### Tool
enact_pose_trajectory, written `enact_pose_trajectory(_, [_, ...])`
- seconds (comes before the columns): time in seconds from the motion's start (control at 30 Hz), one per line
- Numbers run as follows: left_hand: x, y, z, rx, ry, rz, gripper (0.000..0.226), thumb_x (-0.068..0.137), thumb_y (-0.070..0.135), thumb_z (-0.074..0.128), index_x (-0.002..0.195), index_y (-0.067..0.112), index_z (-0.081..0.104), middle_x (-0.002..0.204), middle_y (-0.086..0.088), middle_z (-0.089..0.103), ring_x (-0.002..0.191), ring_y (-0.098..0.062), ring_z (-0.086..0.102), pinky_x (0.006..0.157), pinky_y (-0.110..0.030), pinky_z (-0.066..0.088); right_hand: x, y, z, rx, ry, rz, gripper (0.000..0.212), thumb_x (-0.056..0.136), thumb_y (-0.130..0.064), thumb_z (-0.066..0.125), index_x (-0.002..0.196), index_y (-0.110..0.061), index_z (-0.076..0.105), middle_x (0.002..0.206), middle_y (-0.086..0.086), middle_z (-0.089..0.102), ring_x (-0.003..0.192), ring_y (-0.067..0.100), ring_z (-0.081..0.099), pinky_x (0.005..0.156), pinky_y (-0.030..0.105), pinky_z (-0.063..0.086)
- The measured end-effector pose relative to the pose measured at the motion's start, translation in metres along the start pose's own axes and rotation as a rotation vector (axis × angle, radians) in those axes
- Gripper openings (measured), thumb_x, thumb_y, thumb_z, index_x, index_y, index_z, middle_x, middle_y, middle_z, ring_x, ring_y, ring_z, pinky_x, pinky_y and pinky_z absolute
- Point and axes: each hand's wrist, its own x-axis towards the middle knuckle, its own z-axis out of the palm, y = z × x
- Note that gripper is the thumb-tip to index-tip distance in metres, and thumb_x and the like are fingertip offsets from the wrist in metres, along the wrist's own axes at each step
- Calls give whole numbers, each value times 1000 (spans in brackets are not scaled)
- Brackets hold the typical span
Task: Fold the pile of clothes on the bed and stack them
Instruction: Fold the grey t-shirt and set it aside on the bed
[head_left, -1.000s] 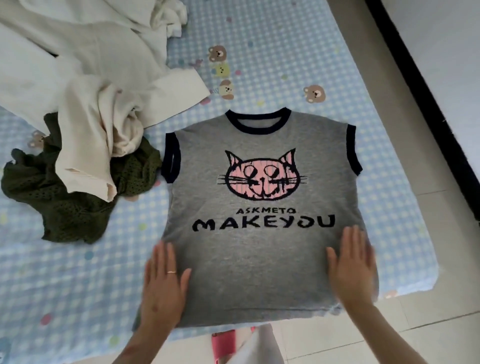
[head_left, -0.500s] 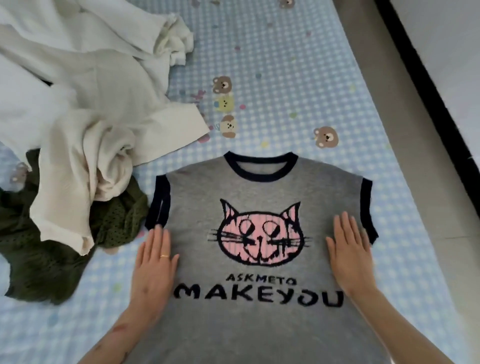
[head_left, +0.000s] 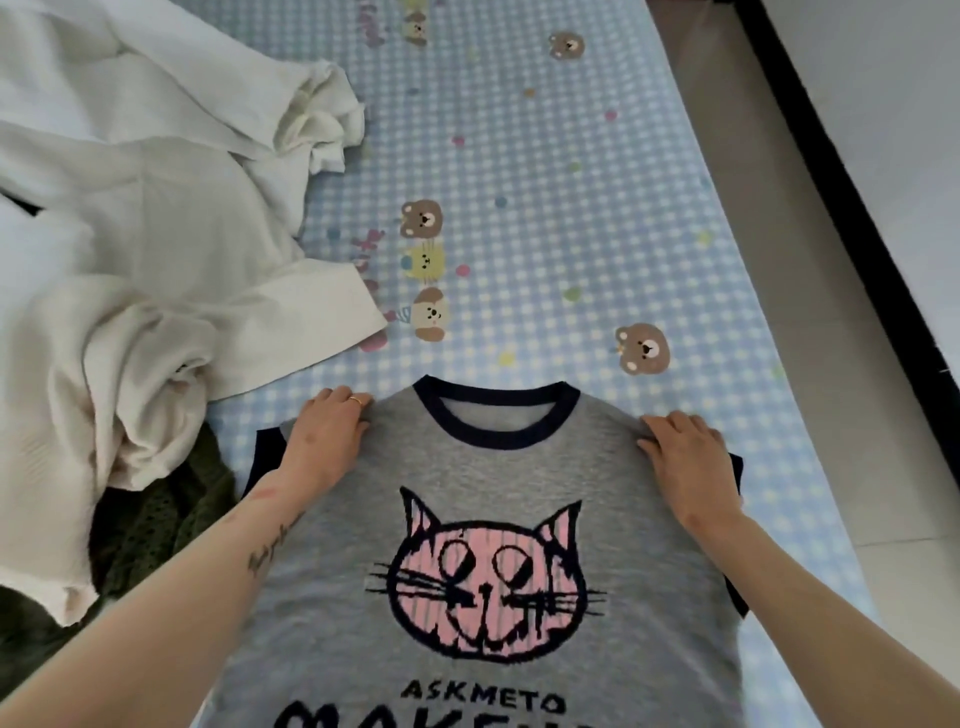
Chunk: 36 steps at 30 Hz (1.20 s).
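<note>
Blue gingham bedsheet (head_left: 545, 171) with bear prints: a grey sleeveless top (head_left: 498, 478), navy-trimmed, with a pink cat face and "ASKMETO" lettering, is spread flat, front up. Its shoulders are pinched by the left hand (head_left: 330, 431) and right hand (head_left: 685, 447), set apart. Cream garments (head_left: 145, 249) are heaped at left.

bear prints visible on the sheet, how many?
4, bears only: top centre, top right, mid-sheet, near the collar. Clothes may hide more.
</note>
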Motion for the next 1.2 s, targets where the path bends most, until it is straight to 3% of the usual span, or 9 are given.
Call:
enact_pose_trajectory(0.1, [-1,-4,-3,-98,66,-58,13,91,16,55,100,11,63,98,-9,62,95,-32,55,80,-39,39,3,0,-1,71,4,61,14,95,-18,54,91,-5,57,89,11,52,64,33,56,56,40,44])
enact_pose_trajectory(0.2, [14,-4,-5,-177,68,-110,9,93,15,49,95,14,57,96,-10,66,92,-33,59,74,-39,44,20,0,1,48,-3,83,16,98,-19,48,94,-4,52,93,11,47,52,35,51,45,39,44])
enact_pose_trajectory(0.33, [36,-3,-4,-194,140,-137,11,93,14,42,97,17,52,96,-10,65,86,-31,59,68,-34,37,46,9,1,40,58,54,10,97,-18,49,98,-8,50,91,10,45,50,33,47,46,34,37])
enact_pose_trajectory(0.47, [63,-3,-21,-183,323,-166,16,92,6,37,100,11,50,96,-14,62,83,-36,59,71,-41,44,76,26,-11,61,145,117,3,96,-13,47,99,-12,47,94,10,43,51,35,49,50,39,44])
enact_pose_trajectory(0.53, [80,-5,-30,-205,367,-165,16,91,5,36,99,10,49,92,-14,61,80,-35,57,69,-40,43,97,32,-21,78,209,113,7,98,-16,44,96,-11,48,93,11,44,52,34,47,50,35,37])
enact_pose_trajectory(0.6, [94,-7,-34,-247,319,-147,13,92,8,38,96,10,50,91,-14,63,80,-34,56,68,-37,40,116,33,-28,76,198,94,13,99,-21,43,95,-10,49,91,11,46,55,31,45,52,34,33])
enact_pose_trajectory(0.8, [103,-5,-29,-229,93,-132,16,92,20,54,106,13,51,100,-11,68,92,-33,62,82,-40,46,132,22,-19,145,-79,8,23,96,-42,46,95,-19,51,92,-1,47,74,21,50,64,34,42])
enact_pose_trajectory(1.03, [48,-19,-47,-370,235,-76,7,88,14,59,88,19,54,84,-3,68,78,-26,61,68,-33,43,79,21,-35,298,120,-72,12,95,-26,53,96,-16,59,85,-6,51,72,20,55,62,33,42])
enact_pose_trajectory(1.2, [-49,-41,-49,-294,179,63,19,83,8,67,83,23,56,71,11,63,64,-14,60,59,-24,42,-24,16,-56,354,85,-183,3,94,-29,53,92,-30,56,84,-18,53,75,5,51,67,13,39])
